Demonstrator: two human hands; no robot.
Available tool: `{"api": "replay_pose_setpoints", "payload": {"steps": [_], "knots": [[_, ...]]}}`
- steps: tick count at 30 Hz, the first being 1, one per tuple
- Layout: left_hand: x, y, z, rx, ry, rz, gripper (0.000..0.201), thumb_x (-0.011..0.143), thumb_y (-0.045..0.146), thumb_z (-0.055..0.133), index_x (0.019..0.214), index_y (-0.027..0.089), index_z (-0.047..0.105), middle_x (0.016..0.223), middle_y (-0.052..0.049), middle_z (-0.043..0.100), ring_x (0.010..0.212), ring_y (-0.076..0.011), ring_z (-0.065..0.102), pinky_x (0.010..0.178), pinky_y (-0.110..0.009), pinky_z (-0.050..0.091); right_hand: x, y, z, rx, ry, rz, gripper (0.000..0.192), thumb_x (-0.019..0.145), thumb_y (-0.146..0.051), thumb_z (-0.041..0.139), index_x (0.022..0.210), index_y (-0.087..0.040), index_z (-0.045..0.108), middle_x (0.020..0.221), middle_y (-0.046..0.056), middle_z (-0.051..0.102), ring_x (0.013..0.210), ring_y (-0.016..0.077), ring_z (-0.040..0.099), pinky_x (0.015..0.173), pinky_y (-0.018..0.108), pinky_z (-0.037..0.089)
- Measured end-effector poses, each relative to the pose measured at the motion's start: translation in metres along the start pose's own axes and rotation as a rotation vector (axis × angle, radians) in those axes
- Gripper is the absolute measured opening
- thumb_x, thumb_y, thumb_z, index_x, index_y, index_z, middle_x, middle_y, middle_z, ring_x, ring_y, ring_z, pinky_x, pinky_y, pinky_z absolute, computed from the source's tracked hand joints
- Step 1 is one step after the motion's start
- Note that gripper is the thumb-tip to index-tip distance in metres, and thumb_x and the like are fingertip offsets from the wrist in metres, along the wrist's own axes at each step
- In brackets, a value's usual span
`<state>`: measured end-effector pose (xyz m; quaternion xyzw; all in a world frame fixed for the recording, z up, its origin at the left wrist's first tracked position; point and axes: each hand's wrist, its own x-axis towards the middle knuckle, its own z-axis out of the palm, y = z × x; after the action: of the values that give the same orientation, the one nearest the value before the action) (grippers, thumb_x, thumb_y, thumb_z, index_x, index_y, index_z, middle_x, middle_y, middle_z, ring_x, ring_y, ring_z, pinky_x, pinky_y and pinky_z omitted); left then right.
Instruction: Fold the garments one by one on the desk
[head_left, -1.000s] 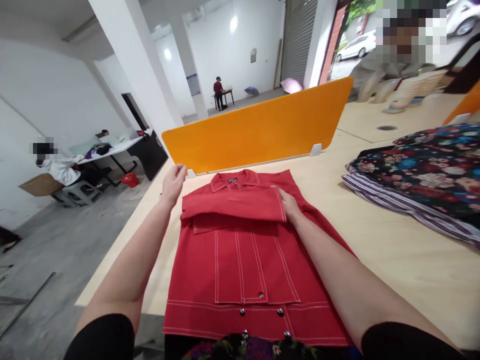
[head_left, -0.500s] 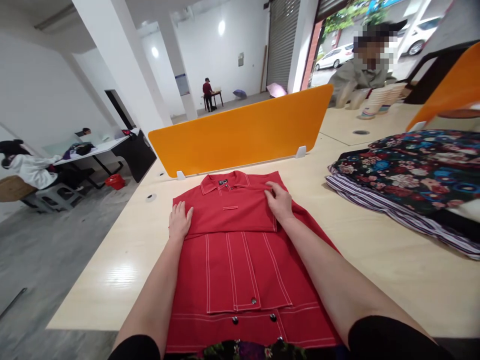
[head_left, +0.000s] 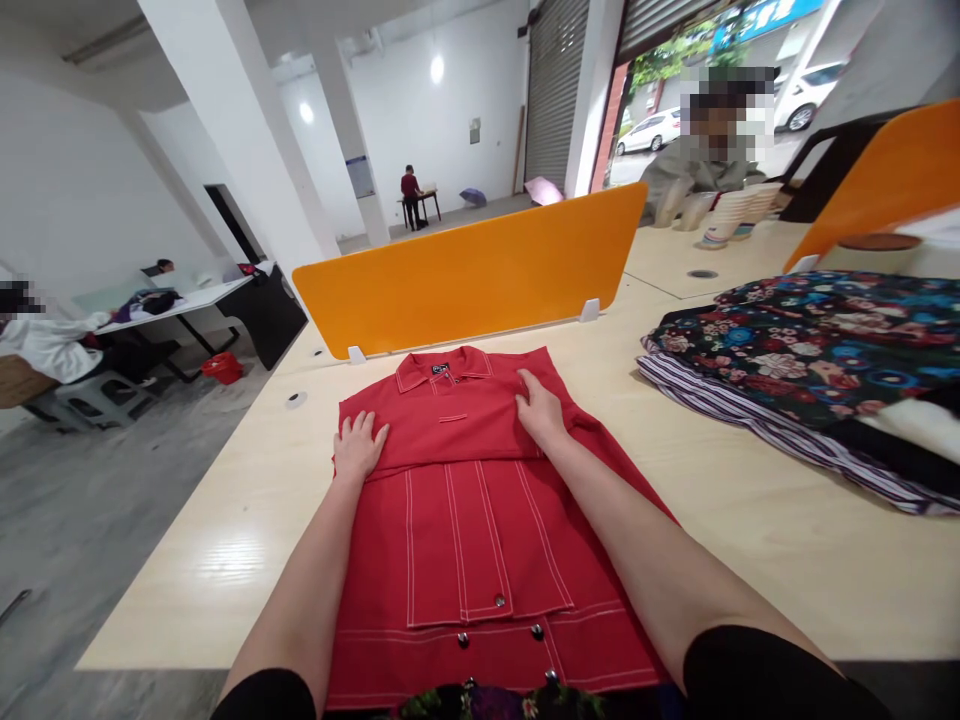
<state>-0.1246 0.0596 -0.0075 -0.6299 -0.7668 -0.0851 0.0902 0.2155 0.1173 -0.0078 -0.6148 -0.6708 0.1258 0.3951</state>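
A red jacket [head_left: 450,540] with white stitching lies on the pale wooden table before me, its collar [head_left: 442,370] and neck label at the far end. Its upper part forms a folded-over layer across the chest, and dark metal snaps show near the lower edge. My left hand [head_left: 360,445] lies flat on the left side of that layer, fingers spread. On the right side, my right hand [head_left: 541,412] rests on the cloth with thumb and forefinger apart; its other fingers are partly hidden. Red fabric extends under and beyond my right forearm.
An orange divider [head_left: 465,275] stands behind the jacket. To the right lie folded floral and striped clothes [head_left: 810,350]. Paper cups [head_left: 724,220] stand beyond, near a person [head_left: 697,165] across the table. A red bucket [head_left: 222,368] is on the floor at left.
The view has shifted slightly. My right hand has moved a little inward over the cloth, with its fingers straighter; my left hand stays flat at the left side.
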Motion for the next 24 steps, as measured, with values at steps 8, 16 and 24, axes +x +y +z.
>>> {"api": "replay_pose_setpoints", "payload": {"steps": [8,16,24], "knots": [[0.004,-0.010,0.005,-0.094,0.173,-0.050,0.045,0.097,0.039,0.031,0.131,0.015,0.050,0.132,-0.012,0.057,0.125,-0.0257,0.048,0.103,-0.040,0.042,0.002,0.004,-0.005,-0.099,-0.105,0.126,0.066,0.087,-0.030,0.053,0.146,-0.011,0.031,0.098,0.010,0.070,0.096,0.0265,0.065,0.086,0.036,0.049],[0.014,-0.005,-0.005,-0.001,0.116,-0.155,0.039,0.094,0.030,0.036,0.127,0.014,0.052,0.114,-0.018,0.063,0.112,-0.0316,0.056,0.089,-0.045,0.048,-0.009,-0.019,-0.007,-0.355,-0.200,0.294,0.034,0.091,-0.039,0.048,0.108,-0.013,0.062,0.100,0.018,0.069,0.094,0.0296,0.065,0.073,0.036,0.048],[0.031,0.001,0.000,-0.001,0.033,-0.058,0.051,0.095,0.027,0.029,0.146,0.024,0.034,0.151,-0.008,0.038,0.138,-0.0262,0.032,0.111,-0.049,0.029,-0.019,-0.025,-0.005,-0.454,-0.073,0.178,0.033,0.097,-0.034,0.033,0.112,-0.021,0.059,0.077,0.010,0.067,0.066,0.0220,0.062,0.056,0.029,0.036]]}}
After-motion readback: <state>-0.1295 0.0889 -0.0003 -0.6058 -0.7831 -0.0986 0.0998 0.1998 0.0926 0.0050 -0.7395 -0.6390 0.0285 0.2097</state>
